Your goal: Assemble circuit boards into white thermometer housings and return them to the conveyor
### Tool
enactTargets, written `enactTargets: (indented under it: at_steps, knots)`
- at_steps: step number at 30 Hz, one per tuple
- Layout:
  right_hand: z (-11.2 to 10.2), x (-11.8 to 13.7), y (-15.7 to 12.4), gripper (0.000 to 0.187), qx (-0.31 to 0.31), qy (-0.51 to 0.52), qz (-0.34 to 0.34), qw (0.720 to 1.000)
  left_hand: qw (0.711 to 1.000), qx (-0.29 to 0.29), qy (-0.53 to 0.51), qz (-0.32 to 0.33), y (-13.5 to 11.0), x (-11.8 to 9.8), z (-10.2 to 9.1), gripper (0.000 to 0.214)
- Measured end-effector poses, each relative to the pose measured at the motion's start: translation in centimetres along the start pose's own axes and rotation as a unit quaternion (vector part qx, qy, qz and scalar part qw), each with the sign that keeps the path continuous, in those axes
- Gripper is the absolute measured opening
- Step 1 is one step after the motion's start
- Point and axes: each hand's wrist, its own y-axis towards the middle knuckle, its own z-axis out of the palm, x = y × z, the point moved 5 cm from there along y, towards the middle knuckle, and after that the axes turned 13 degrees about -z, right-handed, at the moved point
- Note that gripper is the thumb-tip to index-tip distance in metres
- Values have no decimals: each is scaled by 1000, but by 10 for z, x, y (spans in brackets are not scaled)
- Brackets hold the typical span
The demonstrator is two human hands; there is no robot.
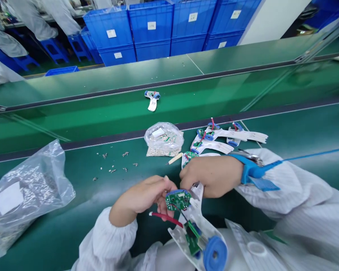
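Along the near edge of the green bench (59, 233), the left hand (141, 197) and right hand (211, 177) are together, closed on a white plastic carrier (199, 235) held above the bench. A green circuit board (178, 199) sits at the carrier's upper part, with a red wire (166, 219) running from it and a blue ring (214, 254) at the lower end. A blue wrist strap (251, 171) circles the right wrist; its cord (310, 155) runs toward the right edge of view.

Left: a large clear bag of metal parts (25, 195), well apart from the hands. Loose metal pieces (113, 162) lie between it and a smaller clear bag (164, 140). Just beyond the right hand: similar white carriers (214, 137). Farther: a dark rail (169, 130), another carrier (151, 99), blue crates (149, 30).
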Motion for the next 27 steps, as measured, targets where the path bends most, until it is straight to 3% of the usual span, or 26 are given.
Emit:
enactTargets:
  at_steps: [5, 9, 13, 20, 24, 27]
  knots:
    - [-1, 2, 5, 17, 99, 0, -11, 995, 993, 70, 91, -24, 0, -15, 10, 43]
    - [-3, 1, 3, 18, 97, 19, -18, 995, 995, 73, 64, -15, 0, -12, 8, 47]
    - [-3, 1, 1, 25, 102, 36, 8, 994, 998, 64, 24, 16, -5, -8, 6, 37]
    - [-2, -1, 3, 30, 125, 22, 20, 992, 992, 115, 5, 44, -11, -6, 10, 37]
    - [8, -9, 3, 28, 133, 148, -9, 980, 988, 111, 52, 92, -29, -19, 12, 38]
    - [27, -13, 10, 17, 148, 273, -71, 948, 979, 92, 138, 118, -47, -29, 19, 39]
